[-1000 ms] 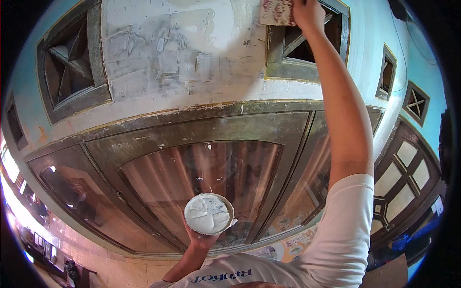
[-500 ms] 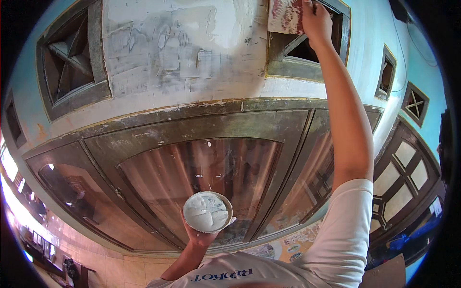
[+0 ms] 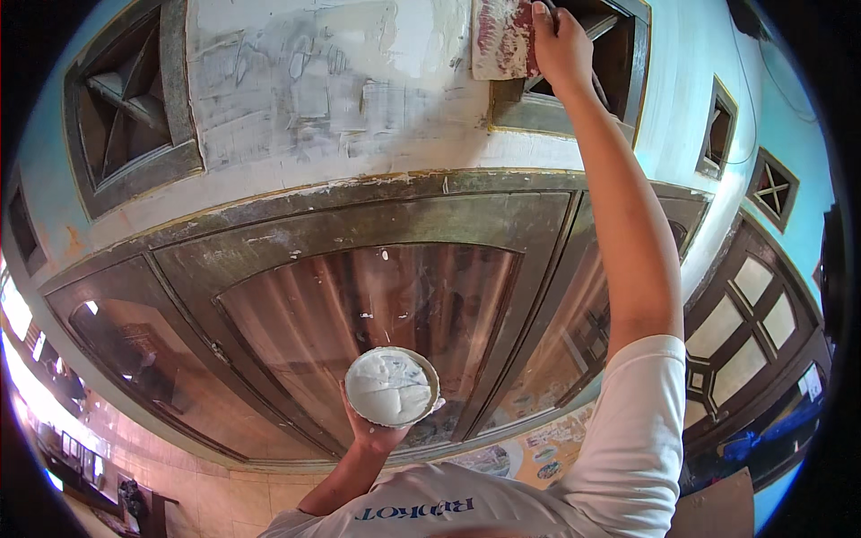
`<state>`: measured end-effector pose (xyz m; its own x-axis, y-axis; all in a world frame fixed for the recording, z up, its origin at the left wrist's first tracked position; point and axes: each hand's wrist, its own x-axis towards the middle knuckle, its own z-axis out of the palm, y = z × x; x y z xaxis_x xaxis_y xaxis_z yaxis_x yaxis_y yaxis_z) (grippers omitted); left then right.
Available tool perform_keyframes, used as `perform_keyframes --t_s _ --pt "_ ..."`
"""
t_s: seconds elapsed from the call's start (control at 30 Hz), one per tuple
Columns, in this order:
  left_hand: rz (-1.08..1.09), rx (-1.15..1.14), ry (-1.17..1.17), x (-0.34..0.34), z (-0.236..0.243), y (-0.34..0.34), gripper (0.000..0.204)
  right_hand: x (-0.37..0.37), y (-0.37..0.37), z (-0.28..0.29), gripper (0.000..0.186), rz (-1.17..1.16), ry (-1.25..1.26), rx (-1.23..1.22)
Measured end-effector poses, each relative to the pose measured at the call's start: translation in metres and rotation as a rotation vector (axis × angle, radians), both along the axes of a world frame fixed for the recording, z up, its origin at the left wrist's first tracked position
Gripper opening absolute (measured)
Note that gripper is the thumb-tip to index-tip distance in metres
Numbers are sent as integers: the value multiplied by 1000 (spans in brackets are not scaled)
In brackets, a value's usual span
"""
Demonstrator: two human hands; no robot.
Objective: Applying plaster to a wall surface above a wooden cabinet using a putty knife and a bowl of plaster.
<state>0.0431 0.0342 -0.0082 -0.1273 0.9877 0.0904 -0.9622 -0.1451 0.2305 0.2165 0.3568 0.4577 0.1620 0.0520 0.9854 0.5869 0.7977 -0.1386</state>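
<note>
We note the right hand [image 3: 560, 45] gripping a scraper [image 3: 502, 40] flat against the wall [image 3: 359, 99], suiting the wet filler there; the left hand [image 3: 377, 430] cups a bowl [image 3: 392, 386] of paste level, within reach below.

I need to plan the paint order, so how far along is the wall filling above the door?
Done: white filler is spread over the wall between the two vents. In hand: the right hand presses a putty knife to the wall by the right vent, and the left hand holds a bowl with filler in it. Left: grey patches still show through.
</note>
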Motion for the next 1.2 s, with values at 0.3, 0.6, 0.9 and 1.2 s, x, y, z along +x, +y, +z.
perform_keyframes --t_s 0.3,0.6,0.9,1.2 --pt "16 -6 -5 0 2 -9 75 -5 -5 -3 48 44 27 112" --pt "14 -44 -129 -8 -9 -15 77 -4 -16 -13 51 130 65 -27" --pt "42 -4 -105 -5 -4 -24 78 7 -9 -3 51 104 107 -44" --pt "24 21 -176 -4 -10 -26 76 18 1 0 53 79 128 -40"
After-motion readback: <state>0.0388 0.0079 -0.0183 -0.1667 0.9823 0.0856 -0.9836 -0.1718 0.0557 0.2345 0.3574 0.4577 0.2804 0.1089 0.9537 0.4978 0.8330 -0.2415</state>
